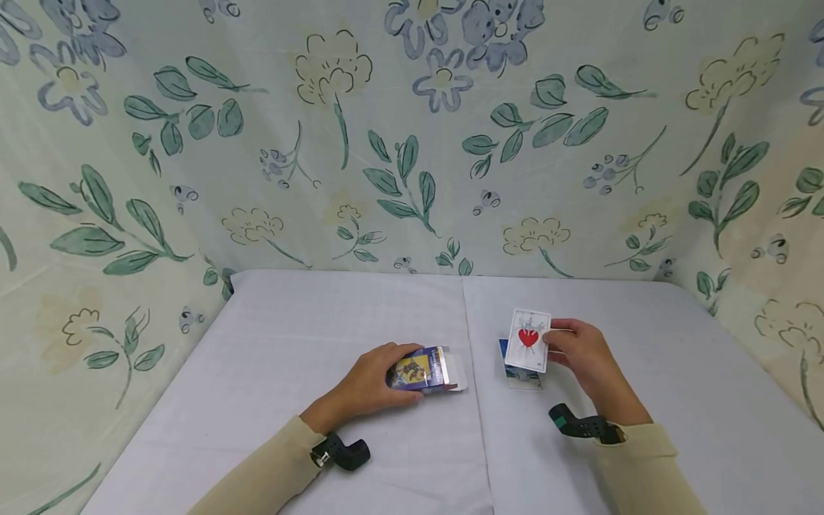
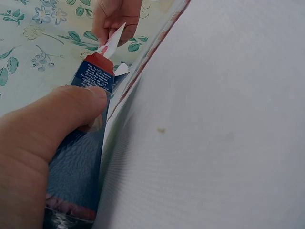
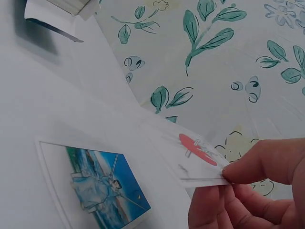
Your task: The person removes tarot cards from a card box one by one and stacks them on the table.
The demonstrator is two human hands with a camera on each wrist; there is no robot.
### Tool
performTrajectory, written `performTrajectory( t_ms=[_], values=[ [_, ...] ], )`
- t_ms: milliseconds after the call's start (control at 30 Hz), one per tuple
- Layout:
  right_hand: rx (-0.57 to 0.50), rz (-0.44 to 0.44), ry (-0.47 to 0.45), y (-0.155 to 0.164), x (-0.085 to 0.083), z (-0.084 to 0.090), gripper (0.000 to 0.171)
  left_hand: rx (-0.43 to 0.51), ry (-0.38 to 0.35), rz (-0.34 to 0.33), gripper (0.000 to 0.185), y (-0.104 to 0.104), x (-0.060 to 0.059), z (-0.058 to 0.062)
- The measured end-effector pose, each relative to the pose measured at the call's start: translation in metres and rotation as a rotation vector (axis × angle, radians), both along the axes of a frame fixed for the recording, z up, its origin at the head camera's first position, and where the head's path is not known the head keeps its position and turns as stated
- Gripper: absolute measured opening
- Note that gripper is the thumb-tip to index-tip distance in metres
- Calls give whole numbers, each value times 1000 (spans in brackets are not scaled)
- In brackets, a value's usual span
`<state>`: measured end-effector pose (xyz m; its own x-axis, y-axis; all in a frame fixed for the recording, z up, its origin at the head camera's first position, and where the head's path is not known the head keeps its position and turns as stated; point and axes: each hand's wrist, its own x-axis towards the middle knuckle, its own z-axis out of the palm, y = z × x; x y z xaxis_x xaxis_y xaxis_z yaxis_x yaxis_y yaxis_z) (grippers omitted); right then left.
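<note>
My left hand (image 1: 380, 379) grips a small blue card box (image 1: 415, 370) with a yellow picture, its flap end pointing right. In the left wrist view the thumb presses along the side of the box (image 2: 78, 157). My right hand (image 1: 582, 357) pinches a white card (image 1: 528, 340) with a red heart pierced by swords, between thumb and fingers at its right edge. Below it a blue picture card (image 1: 523, 379) lies on the table, partly covered in the head view. In the right wrist view the heart card (image 3: 190, 152) is tilted and apart from the blue picture card (image 3: 102, 186).
A white cloth (image 1: 360, 307) covers the table, with a crease running between the two hands. Behind and at the sides hangs a floral curtain (image 1: 412, 179). Each wrist wears a black strap camera (image 1: 347, 452).
</note>
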<state>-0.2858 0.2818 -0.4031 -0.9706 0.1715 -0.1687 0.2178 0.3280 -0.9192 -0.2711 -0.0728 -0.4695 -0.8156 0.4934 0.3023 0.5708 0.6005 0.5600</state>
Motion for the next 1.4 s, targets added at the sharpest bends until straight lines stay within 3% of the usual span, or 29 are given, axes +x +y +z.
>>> performTrajectory(
  t_ms=[333, 567, 967, 1400],
  values=[
    [60, 71, -63, 6, -4, -8, 51, -8, -21, 11, 76, 0, 1, 1],
    [160, 98, -94, 6, -7, -17, 46, -6, -20, 9, 76, 0, 1, 1],
    [394, 79, -60, 0, -3, -21, 41, -9, -17, 7, 76, 0, 1, 2],
    [454, 82, -37, 0, -5, -25, 39, -14, -19, 11, 76, 0, 1, 2]
  ],
)
